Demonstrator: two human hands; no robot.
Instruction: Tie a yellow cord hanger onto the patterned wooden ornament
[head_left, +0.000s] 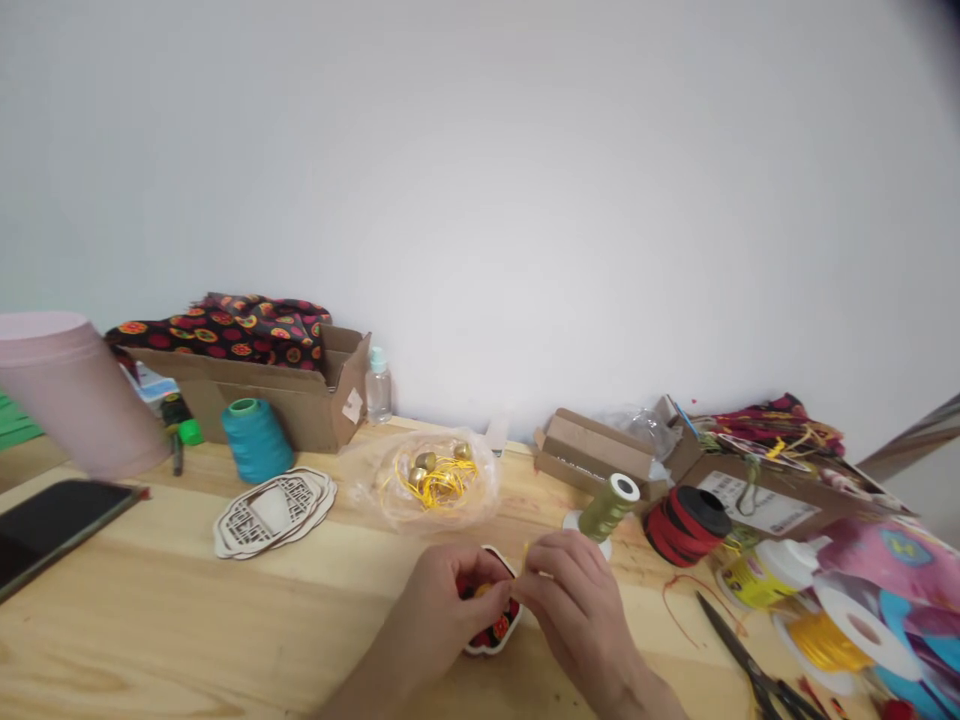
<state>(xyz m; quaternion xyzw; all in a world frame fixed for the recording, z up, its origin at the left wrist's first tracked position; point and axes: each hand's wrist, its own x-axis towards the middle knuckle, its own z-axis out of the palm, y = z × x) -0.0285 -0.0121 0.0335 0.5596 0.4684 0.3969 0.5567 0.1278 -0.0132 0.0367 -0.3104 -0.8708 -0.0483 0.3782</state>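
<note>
Both hands meet low in the middle of the wooden table [165,610]. My left hand [439,605] curls around a small ornament [496,628] covered in dark red-and-orange patterned fabric with a white edge. My right hand [574,600] pinches at the ornament's top right, where a bit of yellow cord shows between the fingertips. Just behind the hands lies a clear plastic bag [431,480] holding gold bells and yellow cord.
An olive thread spool [607,505], red ribbon roll [686,525], glue bottle [765,575], scissors [750,655] and ribbon rolls crowd the right. A teal thread cone [256,438], laser-cut wooden pieces [274,510], phone [52,525], pink cup [71,395] and fabric-filled cardboard box [262,375] sit left.
</note>
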